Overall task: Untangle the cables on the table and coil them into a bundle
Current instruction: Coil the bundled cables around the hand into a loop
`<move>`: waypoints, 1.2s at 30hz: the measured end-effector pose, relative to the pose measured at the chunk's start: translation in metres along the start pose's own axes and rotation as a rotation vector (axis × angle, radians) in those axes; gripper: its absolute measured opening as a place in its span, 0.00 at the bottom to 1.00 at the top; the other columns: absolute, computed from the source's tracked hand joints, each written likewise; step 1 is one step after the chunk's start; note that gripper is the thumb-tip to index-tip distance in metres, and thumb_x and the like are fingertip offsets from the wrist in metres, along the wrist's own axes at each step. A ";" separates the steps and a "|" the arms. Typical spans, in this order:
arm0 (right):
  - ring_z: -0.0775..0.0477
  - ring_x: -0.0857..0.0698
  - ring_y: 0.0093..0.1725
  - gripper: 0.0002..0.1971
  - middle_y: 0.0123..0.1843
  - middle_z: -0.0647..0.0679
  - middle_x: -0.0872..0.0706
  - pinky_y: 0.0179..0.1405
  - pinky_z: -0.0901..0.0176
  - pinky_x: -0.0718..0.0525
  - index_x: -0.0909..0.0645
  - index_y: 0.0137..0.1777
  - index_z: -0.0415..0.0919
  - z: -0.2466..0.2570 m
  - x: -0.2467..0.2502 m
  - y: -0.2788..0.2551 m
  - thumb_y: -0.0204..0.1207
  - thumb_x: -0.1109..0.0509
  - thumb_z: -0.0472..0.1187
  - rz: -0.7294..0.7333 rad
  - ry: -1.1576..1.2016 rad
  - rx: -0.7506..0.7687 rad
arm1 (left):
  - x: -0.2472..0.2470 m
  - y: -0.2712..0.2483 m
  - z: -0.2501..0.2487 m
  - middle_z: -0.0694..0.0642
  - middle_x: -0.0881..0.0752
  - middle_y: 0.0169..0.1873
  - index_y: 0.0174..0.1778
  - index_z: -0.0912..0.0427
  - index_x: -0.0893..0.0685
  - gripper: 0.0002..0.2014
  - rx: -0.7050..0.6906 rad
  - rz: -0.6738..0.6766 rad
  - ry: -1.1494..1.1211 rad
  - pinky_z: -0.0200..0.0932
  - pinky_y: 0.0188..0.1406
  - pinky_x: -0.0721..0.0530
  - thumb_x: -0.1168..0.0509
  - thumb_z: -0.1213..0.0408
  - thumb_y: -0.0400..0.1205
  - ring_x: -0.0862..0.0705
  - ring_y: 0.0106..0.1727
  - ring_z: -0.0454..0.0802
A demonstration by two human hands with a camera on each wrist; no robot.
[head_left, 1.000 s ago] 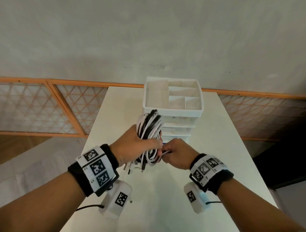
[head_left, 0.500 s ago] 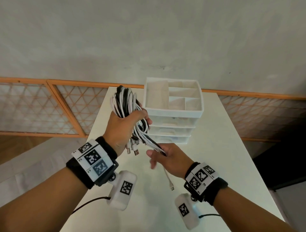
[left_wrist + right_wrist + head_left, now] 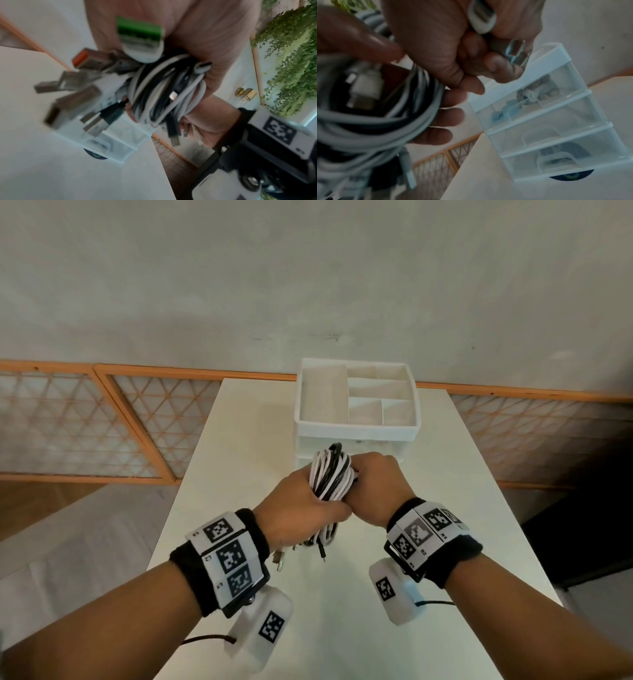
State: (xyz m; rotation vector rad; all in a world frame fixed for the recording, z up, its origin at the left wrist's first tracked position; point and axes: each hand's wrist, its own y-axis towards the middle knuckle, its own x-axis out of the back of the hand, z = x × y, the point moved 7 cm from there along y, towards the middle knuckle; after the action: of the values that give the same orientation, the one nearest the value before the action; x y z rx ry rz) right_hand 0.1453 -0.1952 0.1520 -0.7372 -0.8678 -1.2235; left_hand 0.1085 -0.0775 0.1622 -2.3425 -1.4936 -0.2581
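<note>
My left hand point(image 3: 301, 508) is wrapped tight around the cables point(image 3: 330, 474), and my right hand point(image 3: 376, 487) pinches a plug end against the same bundle. It's all held up over the table point(image 3: 342, 628), just in front of the drawers point(image 3: 356, 405).

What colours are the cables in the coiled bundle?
White and black, mixed through the coiled cable bundle; clearest in the head view.

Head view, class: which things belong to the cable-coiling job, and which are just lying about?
Part of the job:
- cable bundle, black and white
- left hand, gripping it
- right hand, holding a cable end
- table

Lying about:
- drawer organizer
- lattice panels
</note>
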 end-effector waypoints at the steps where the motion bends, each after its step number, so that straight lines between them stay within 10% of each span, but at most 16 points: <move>1: 0.43 0.19 0.31 0.08 0.30 0.47 0.16 0.31 0.52 0.23 0.24 0.29 0.42 0.005 0.002 -0.002 0.69 0.32 0.36 0.006 0.036 0.021 | 0.001 0.001 0.001 0.56 0.10 0.38 0.46 0.55 0.14 0.11 0.001 -0.018 -0.012 0.60 0.52 0.12 0.30 0.65 0.68 0.10 0.42 0.54; 7: 0.50 0.16 0.35 0.05 0.37 0.55 0.15 0.37 0.58 0.16 0.19 0.45 0.48 0.011 0.021 -0.016 0.83 0.33 0.41 0.056 0.437 0.017 | 0.026 0.007 0.009 0.59 0.10 0.36 0.50 0.60 0.16 0.10 0.008 -0.255 -0.114 0.56 0.40 0.09 0.31 0.71 0.73 0.09 0.36 0.52; 13: 0.44 0.15 0.37 0.18 0.42 0.38 0.11 0.35 0.48 0.13 0.13 0.49 0.35 0.001 0.024 -0.028 0.89 0.41 0.45 0.083 0.709 -0.066 | 0.039 0.008 0.003 0.52 0.12 0.29 0.40 0.58 0.14 0.04 -0.039 -0.334 -0.254 0.45 0.34 0.12 0.26 0.64 0.79 0.11 0.32 0.51; 22: 0.43 0.19 0.32 0.11 0.32 0.42 0.15 0.31 0.55 0.18 0.11 0.46 0.31 0.013 0.015 -0.033 0.84 0.35 0.32 0.128 1.159 -0.098 | 0.023 0.006 0.001 0.54 0.09 0.38 0.53 0.60 0.10 0.15 -0.124 -0.140 -0.305 0.47 0.47 0.13 0.30 0.52 0.81 0.11 0.43 0.54; 26: 0.42 0.23 0.39 0.13 0.36 0.41 0.20 0.37 0.57 0.24 0.10 0.40 0.43 0.015 0.006 -0.031 0.85 0.33 0.38 0.041 1.088 -0.068 | 0.025 0.004 -0.005 0.62 0.08 0.44 0.56 0.68 0.13 0.23 -0.145 -0.110 -0.370 0.49 0.51 0.12 0.31 0.49 0.78 0.09 0.48 0.57; 31: 0.47 0.29 0.28 0.24 0.31 0.40 0.29 0.29 0.59 0.29 0.19 0.39 0.22 0.019 0.002 -0.034 0.75 0.27 0.49 -0.010 1.168 -0.051 | 0.022 -0.001 -0.012 0.63 0.10 0.36 0.52 0.71 0.14 0.24 -0.148 -0.050 -0.421 0.43 0.37 0.14 0.33 0.49 0.77 0.10 0.38 0.57; 36: 0.47 0.25 0.30 0.17 0.33 0.43 0.20 0.27 0.60 0.31 0.14 0.40 0.35 0.027 0.007 -0.035 0.79 0.30 0.50 -0.030 1.306 -0.040 | 0.023 -0.001 -0.013 0.74 0.15 0.39 0.47 0.73 0.16 0.22 -0.145 0.027 -0.506 0.54 0.46 0.14 0.32 0.52 0.81 0.12 0.41 0.67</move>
State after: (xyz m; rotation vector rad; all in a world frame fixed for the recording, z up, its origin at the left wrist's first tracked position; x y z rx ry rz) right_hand 0.1076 -0.1819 0.1717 0.1374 0.2338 -1.4115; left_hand 0.1181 -0.0633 0.1824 -2.6763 -1.7035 0.2662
